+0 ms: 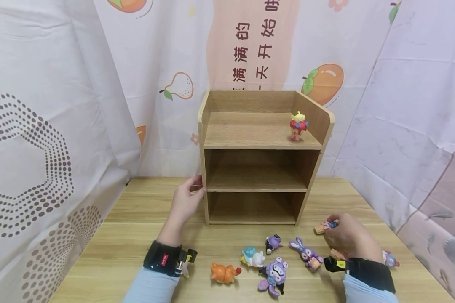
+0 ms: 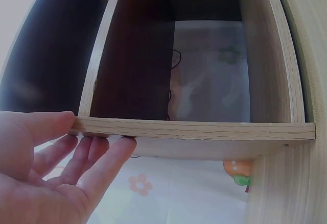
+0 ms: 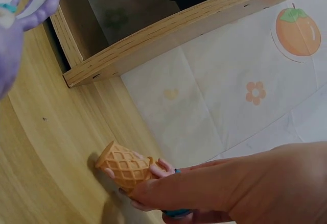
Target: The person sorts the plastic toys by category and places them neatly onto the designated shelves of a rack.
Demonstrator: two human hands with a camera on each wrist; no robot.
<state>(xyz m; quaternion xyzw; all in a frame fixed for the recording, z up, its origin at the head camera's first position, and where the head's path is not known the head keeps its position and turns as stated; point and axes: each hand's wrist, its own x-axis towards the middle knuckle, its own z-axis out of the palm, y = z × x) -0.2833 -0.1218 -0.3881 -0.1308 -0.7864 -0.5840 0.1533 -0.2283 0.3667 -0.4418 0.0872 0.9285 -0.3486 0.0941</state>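
Note:
A small wooden shelf unit [image 1: 255,145] with three levels stands on the table. My left hand [image 1: 187,201] holds its left side panel [image 2: 204,130]; the thumb lies at the front edge and the fingers are against the outer face. At the right, my right hand [image 1: 350,235] pinches a figurine with a waffle-cone base [image 3: 127,167], low over the table; the fingers hide much of its upper part. On the top level, near the right wall, stands a figurine in red with a yellow head [image 1: 298,126].
Several figurines lie in front of the shelf: an orange one [image 1: 224,273], a blue-and-white one [image 1: 252,256], a small purple one [image 1: 273,243], a purple masked one [image 1: 276,275] and a purple rabbit [image 1: 307,254]. Another [image 1: 390,259] shows beyond my right wrist. Printed curtains [image 1: 167,50] surround the table.

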